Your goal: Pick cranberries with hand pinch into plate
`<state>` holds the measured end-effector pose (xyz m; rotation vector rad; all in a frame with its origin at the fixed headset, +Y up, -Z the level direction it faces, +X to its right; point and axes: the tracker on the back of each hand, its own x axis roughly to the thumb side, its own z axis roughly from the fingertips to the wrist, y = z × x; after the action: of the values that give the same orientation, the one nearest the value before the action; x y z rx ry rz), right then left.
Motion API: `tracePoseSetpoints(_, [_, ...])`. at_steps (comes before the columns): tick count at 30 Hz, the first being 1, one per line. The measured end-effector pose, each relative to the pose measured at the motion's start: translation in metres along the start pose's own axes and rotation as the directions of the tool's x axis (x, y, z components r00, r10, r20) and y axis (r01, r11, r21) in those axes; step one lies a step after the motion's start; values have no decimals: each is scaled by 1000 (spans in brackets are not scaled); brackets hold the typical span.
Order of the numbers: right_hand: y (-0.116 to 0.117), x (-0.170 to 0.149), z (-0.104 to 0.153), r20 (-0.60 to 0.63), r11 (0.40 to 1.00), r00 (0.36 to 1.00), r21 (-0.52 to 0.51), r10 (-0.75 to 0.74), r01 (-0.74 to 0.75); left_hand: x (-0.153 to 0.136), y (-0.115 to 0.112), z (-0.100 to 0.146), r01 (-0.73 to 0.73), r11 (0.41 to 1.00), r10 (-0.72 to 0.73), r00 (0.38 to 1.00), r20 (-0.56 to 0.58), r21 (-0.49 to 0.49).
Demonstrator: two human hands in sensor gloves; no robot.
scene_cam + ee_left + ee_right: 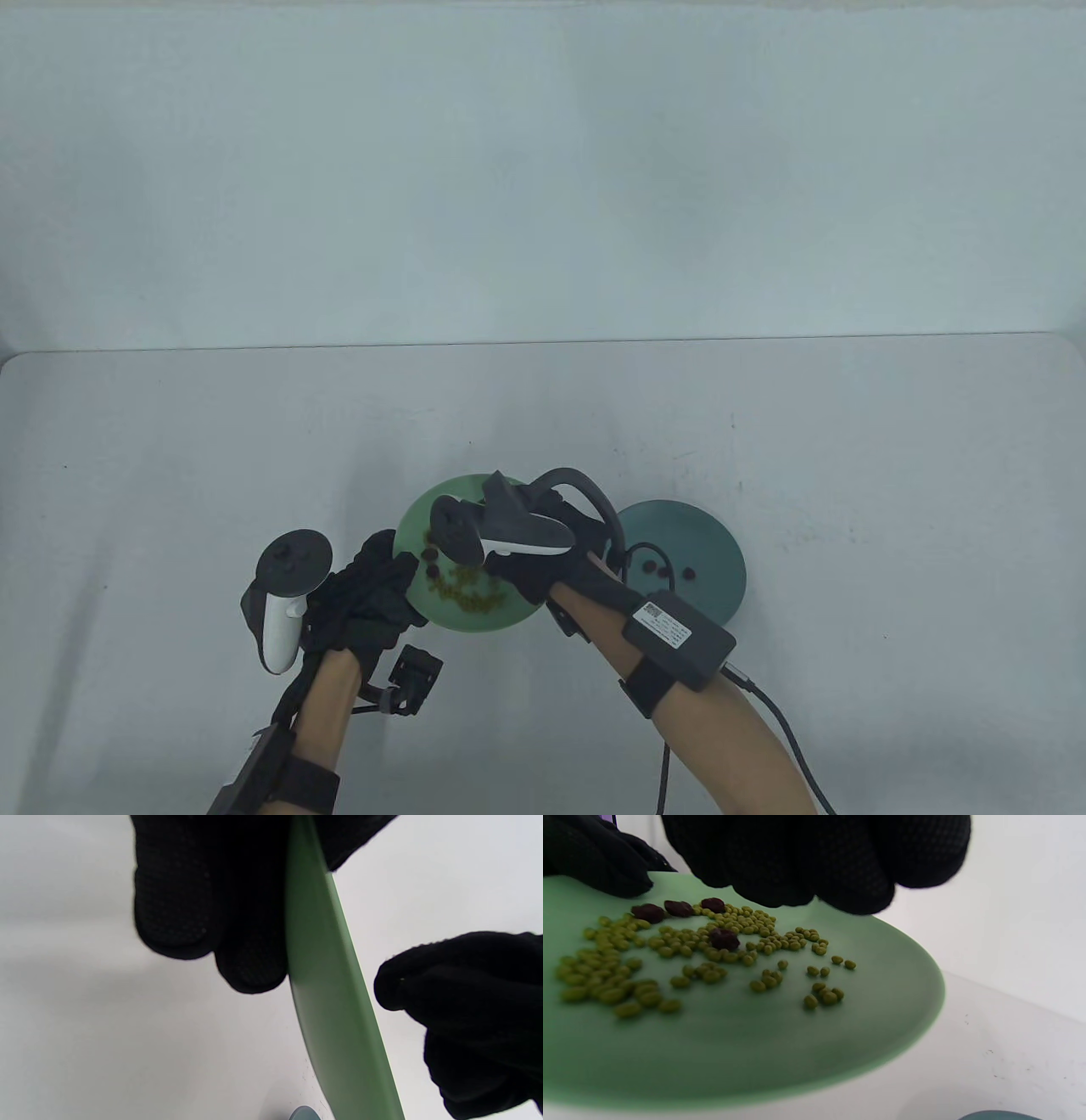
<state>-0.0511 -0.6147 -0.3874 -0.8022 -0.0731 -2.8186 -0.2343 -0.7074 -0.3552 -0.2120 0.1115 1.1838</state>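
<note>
Near the front edge of the bench (170, 441), two plates sit side by side, close but apparently not touching: a light green plate (424, 509) on the left, a dark teal plate (721, 552) on the right. Light green plate carries a scatter of small green peas (606, 984) with cranberries (723, 938) mixed in; four dark red ones are countable in the right wrist view, three in a row at the far side, one sitting among the peas. Teal plate holds three cranberries (670, 570) so far. Left hand (373, 594) steadies the green plate at its left rim; the left wrist view shows fingers (250, 955) against the underside of the rim and the thumb above it, so it grips the edge. Right hand (560, 552) hovers over the green plate, fingers (818, 866) bunched and curled downward just above the pile; whether a berry is already pinched I cannot tell, the fingertips hide it. Judgement: sorting is roughly at its midpoint, three moved, at least four left, and the current step looks like a reach for another berry.
</note>
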Motion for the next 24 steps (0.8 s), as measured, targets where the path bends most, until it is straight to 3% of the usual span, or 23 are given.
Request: tracePoseSetpoints(24, [17,7,-6,21,999,999,32,43,-44,-1,1,0,-3,1000,3,1000,2,-7])
